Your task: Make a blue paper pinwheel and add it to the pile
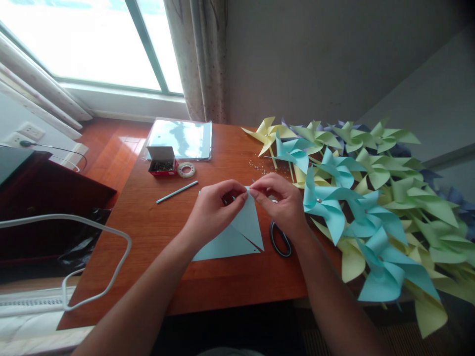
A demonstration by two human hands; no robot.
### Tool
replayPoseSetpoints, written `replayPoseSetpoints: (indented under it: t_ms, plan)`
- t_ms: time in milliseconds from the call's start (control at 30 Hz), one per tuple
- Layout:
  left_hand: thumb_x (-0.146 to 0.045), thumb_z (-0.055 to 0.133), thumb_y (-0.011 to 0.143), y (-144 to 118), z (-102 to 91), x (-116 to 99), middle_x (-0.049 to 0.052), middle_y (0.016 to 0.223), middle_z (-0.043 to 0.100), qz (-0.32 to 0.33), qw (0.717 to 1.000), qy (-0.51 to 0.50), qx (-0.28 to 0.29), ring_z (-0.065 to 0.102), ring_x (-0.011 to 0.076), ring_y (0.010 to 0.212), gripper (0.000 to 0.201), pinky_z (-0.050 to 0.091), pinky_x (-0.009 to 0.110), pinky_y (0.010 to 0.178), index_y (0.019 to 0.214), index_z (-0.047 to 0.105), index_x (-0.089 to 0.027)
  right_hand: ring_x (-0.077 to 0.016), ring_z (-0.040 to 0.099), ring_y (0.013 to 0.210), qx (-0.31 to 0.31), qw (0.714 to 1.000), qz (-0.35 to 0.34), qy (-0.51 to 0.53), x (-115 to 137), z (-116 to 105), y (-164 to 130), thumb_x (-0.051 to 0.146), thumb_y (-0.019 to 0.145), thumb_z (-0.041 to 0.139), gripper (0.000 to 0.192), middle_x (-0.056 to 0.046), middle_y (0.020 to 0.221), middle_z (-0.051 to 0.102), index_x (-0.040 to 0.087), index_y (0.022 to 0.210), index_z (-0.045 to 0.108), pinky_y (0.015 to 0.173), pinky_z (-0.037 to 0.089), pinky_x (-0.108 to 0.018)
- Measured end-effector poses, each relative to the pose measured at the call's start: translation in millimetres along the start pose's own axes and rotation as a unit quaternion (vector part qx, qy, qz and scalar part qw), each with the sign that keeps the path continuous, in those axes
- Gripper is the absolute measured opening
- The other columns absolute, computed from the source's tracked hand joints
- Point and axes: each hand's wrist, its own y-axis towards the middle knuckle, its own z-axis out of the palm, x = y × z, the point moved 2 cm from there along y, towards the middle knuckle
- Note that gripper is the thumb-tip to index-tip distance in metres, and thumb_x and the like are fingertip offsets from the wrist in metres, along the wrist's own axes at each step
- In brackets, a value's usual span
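Note:
A light-blue square of paper (pixel 222 244) lies on the table with slits cut in toward its middle and a small hole near its lower right corner. My left hand (pixel 218 202) pinches the paper's far corner between thumb and forefinger. Right beside it, the fingertips of my right hand (pixel 278 195) are closed at the same corner, on something too small to make out. Scissors (pixel 280 241) lie partly under my right hand, with a black-and-white handle loop showing.
Left of the paper are a rolled blue paper stick (pixel 177 192), a tape roll (pixel 186 170) and an open red box (pixel 162 167) of small dark pieces. Behind lies a plastic-wrapped paper pack (pixel 181 140). Many paper pinwheels (pixel 326 200) cover the right side, near scattered tiny bits (pixel 261 167).

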Motion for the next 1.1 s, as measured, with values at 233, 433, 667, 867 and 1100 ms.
replayPoseSetpoints:
  t_ms: [233,433,667,867,1100]
  plan:
    - [-0.028,0.069,0.085,1,0.0,3,0.005,0.081,0.071,-0.034,0.995,-0.097,-0.001,0.060,0.0169,0.074,0.011,0.046,0.026,0.065,0.086,0.072,-0.018,-0.0158,0.060,0.072,-0.011,0.997,-0.065,-0.041,0,2,-3,0.025,0.090,0.071,0.007,-0.002,0.087,0.066,0.027,0.091,0.077,0.062,0.051,-0.032]
    - [-0.032,0.074,0.082,2,-1.2,-5,0.001,0.072,0.065,-0.056,0.988,-0.143,-0.001,0.054,0.0131,0.064,0.015,0.040,0.023,0.056,0.082,0.072,-0.017,-0.0170,0.063,0.077,-0.006,0.997,-0.070,-0.044,3,1,-5,0.025,0.091,0.067,0.010,-0.003,0.090,0.067,0.027,0.094,0.076,0.064,0.053,-0.032]
    - [-0.035,0.075,0.082,2,-1.6,-8,-0.001,0.068,0.061,-0.058,0.984,-0.168,0.000,0.047,0.0108,0.061,0.020,0.036,0.022,0.053,0.081,0.072,-0.016,-0.0156,0.062,0.075,-0.013,0.996,-0.088,-0.026,5,1,-3,0.020,0.090,0.068,0.010,-0.002,0.088,0.067,0.025,0.093,0.076,0.061,0.052,-0.030]
    - [-0.028,0.077,0.080,3,-0.7,-4,-0.001,0.071,0.064,-0.053,0.982,-0.182,0.007,0.049,0.0099,0.063,0.014,0.037,0.021,0.055,0.082,0.072,-0.015,-0.0141,0.061,0.072,-0.015,0.996,-0.091,-0.019,3,2,-2,0.015,0.088,0.070,0.011,-0.003,0.089,0.067,0.023,0.091,0.075,0.057,0.050,-0.028]
    - [-0.026,0.074,0.083,3,-1.5,-5,-0.001,0.072,0.064,-0.036,0.986,-0.160,0.007,0.050,0.0096,0.064,0.011,0.038,0.021,0.056,0.083,0.072,-0.015,-0.0131,0.060,0.071,-0.002,0.998,-0.058,-0.003,1,3,-2,0.015,0.088,0.070,0.010,-0.002,0.092,0.065,0.022,0.095,0.073,0.058,0.050,-0.028]
